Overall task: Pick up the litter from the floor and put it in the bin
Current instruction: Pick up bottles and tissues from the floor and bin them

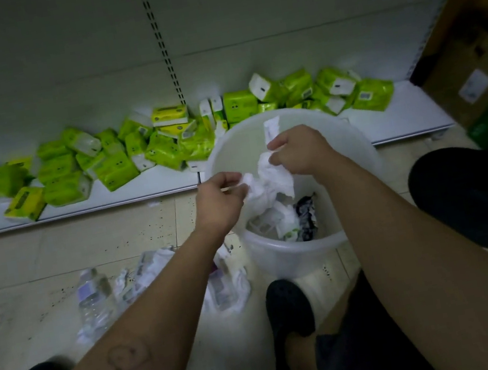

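Note:
A white round bin (297, 253) stands on the tiled floor in front of me. Both hands are over its mouth. My left hand (219, 202) and my right hand (298, 150) both pinch a crumpled white tissue (268, 180) that hangs between them above the bin. A paper strip (272, 129) sticks up beside my right fingers. Inside the bin lie white paper and a dark wrapper (307, 216). On the floor left of the bin lie a clear plastic bottle (94, 296) and crumpled white wrappers (224, 283), partly hidden by my left forearm.
A low white shelf (108, 199) behind the bin carries several green tissue packs (116, 168). A black round stool (480, 198) stands at the right, with cardboard boxes (479, 84) behind it. My black shoes (287, 307) are on the floor near the bin.

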